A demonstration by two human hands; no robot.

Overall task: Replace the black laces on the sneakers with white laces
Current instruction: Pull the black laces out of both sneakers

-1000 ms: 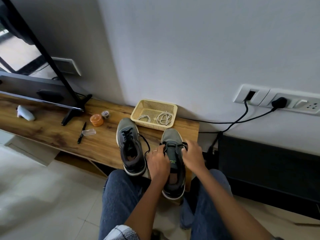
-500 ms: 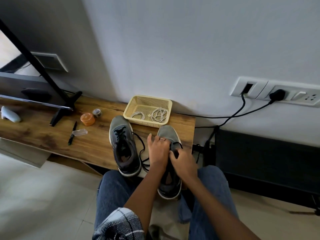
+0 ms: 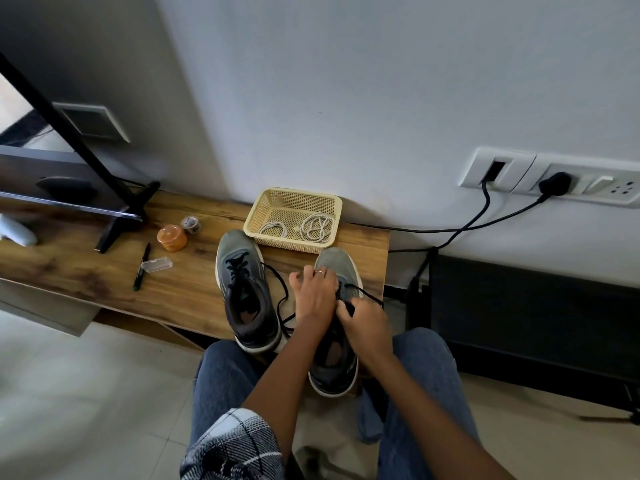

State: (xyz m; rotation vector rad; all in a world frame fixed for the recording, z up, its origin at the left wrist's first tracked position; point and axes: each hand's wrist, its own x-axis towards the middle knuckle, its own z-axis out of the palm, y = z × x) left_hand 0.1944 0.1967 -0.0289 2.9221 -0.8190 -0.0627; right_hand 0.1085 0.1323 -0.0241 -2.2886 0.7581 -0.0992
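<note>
Two grey sneakers stand side by side on the wooden bench [image 3: 180, 292]. The left sneaker [image 3: 246, 289] still carries its black lace, one loose end trailing to the right. My left hand [image 3: 313, 296] rests on the lacing area of the right sneaker [image 3: 337, 362], fingers spread over it. My right hand [image 3: 363, 323] pinches that sneaker's black lace [image 3: 363, 292], which loops out to the right. Two coiled white laces [image 3: 315, 226] lie in the yellow basket [image 3: 263, 211] behind the shoes.
An orange lidded jar [image 3: 171, 237], a small round tin [image 3: 191, 224], a black pen [image 3: 142, 266] and a clear case [image 3: 157, 265] lie left of the shoes. A TV stand leg [image 3: 117, 223] is at the left. Black cables [image 3: 450, 233] run to wall sockets.
Both hands moved from the sneaker's tongue up to its laces. My left hand spread over the lacing and my right hand took hold of the black lace, pulling a loop out.
</note>
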